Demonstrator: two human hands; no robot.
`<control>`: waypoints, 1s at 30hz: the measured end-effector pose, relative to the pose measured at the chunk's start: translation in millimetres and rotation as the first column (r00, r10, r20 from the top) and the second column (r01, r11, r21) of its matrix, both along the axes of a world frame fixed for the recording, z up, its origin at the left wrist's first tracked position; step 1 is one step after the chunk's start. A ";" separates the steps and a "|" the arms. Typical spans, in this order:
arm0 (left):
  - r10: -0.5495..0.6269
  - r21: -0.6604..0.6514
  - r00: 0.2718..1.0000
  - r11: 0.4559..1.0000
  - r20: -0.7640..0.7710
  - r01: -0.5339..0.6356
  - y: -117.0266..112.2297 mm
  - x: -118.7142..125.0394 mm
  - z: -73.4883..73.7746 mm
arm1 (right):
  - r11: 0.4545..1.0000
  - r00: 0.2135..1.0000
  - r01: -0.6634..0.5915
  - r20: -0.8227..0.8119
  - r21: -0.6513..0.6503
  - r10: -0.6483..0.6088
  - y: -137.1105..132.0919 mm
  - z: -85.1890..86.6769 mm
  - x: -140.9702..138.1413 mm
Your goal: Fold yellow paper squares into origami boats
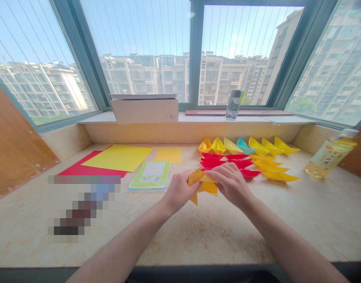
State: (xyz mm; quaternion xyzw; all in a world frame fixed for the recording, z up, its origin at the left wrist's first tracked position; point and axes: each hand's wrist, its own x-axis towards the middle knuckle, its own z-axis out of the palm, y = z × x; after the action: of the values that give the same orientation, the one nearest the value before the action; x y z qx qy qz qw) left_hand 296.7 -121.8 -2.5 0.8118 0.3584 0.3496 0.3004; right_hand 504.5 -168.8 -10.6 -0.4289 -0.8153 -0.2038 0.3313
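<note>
At the near middle of the marble-patterned ledge (198,239), a folded yellow paper (208,188) is held between the left hand (179,191) and the right hand (231,184), the hands being brought together on it just above the surface; just beyond the right hand, red paper boats (226,162) are laid in rows; yellow paper boats (275,171) are set to their right; far left, a yellow sheet (117,158) is laid over a red sheet (80,169).
</note>
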 end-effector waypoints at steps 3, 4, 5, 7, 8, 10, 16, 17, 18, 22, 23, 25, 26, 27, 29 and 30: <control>-0.028 -0.033 0.999 0.999 0.016 0.029 -0.2 0.1 1.1 | 1.000 0.999 -0.004 0.046 0.020 0.003 -1.4 1.2 2.2; -0.029 -0.040 0.999 0.999 0.019 0.030 -0.2 -0.1 1.6 | 1.000 0.998 -0.004 0.067 0.024 0.002 -1.9 1.2 3.1; -0.028 -0.046 0.999 0.999 0.020 0.028 0.0 -0.3 2.1 | 1.000 0.996 -0.003 0.089 0.025 0.001 -2.3 1.2 4.0; -0.025 -0.053 0.999 0.998 0.021 0.026 0.5 -1.1 3.2 | 1.000 0.992 -0.008 0.126 0.020 0.006 -2.9 1.2 5.5; -0.027 -0.057 0.999 0.998 0.021 0.028 0.9 -1.7 3.6 | 1.000 0.991 -0.013 0.137 0.014 0.011 -3.1 1.5 6.1; -0.044 -0.064 0.999 0.997 0.021 0.046 2.0 -2.9 4.0 | 1.000 0.988 -0.027 0.153 0.004 0.026 -3.3 2.6 6.6; -0.090 -0.034 0.996 0.995 -0.019 0.089 6.7 -4.9 -1.6 | 0.997 0.993 -0.044 0.103 -0.065 0.051 -0.7 3.0 3.6; -0.096 -0.022 0.995 0.995 -0.035 0.095 7.4 -4.8 -3.2 | 0.996 0.996 -0.044 0.070 -0.081 0.050 0.3 1.1 2.3; -0.099 -0.007 0.994 0.995 -0.051 0.099 7.9 -4.4 -4.7 | 0.994 0.998 -0.045 0.035 -0.098 0.049 1.4 -1.2 0.7; -0.098 0.063 0.990 0.993 -0.102 0.105 7.5 -2.2 -8.6 | 0.986 0.992 -0.036 -0.123 -0.163 0.015 3.8 -9.8 -8.9; -0.099 0.075 0.989 0.991 -0.108 0.107 6.8 -1.6 -8.9 | 0.984 0.986 -0.023 -0.168 -0.177 -0.008 3.7 -10.8 -11.9; -0.106 0.093 0.988 0.989 -0.110 0.117 5.0 -0.8 -8.9 | 0.979 0.967 0.009 -0.247 -0.204 -0.060 3.4 -11.8 -17.5; -0.107 0.101 0.989 0.988 -0.106 0.118 4.0 -0.6 -8.9 | 0.976 0.956 0.020 -0.282 -0.218 -0.082 3.2 -12.0 -19.9; -0.105 0.108 0.989 0.987 -0.101 0.116 3.2 -0.4 -8.9 | 0.973 0.944 0.024 -0.315 -0.231 -0.098 3.2 -12.2 -22.1; -0.105 0.106 0.990 0.988 -0.088 0.114 2.2 -0.1 -9.2 | 0.968 0.915 0.018 -0.385 -0.252 -0.117 3.5 -13.0 -25.3; -0.105 0.095 0.991 0.989 -0.078 0.113 2.1 0.2 -9.7 | 0.966 0.896 0.014 -0.425 -0.256 -0.126 3.7 -13.4 -26.6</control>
State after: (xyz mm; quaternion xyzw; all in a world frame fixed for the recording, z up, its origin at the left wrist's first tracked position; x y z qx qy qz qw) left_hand 296.9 -119.8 -12.2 0.8564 0.3065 0.3200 0.2650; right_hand 477.9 -165.1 -24.0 -0.5309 -0.7226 -0.0111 0.4426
